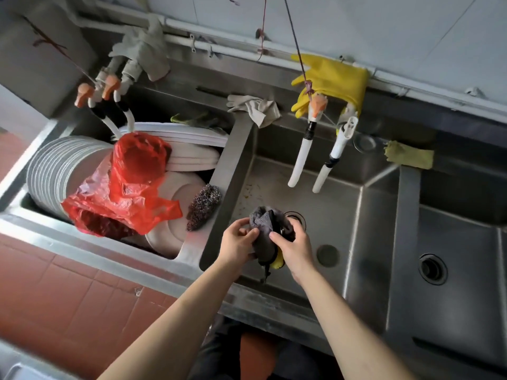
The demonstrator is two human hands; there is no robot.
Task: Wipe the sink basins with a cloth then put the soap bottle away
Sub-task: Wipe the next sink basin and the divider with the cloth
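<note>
Both hands are pinching the grey cloth (267, 229): the left hand (238, 244) is gripping its left edge, the right hand (295, 249) its lower right, over the middle basin (329, 215). Left of that basin, plates (55, 171) and a red bag (129, 182) are filling the neighbouring basin.

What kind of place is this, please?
Probably a restaurant or canteen dishwashing area: a long steel sink with several basins, big stacks of white plates in one basin, and rubber gloves hung above the taps.
</note>
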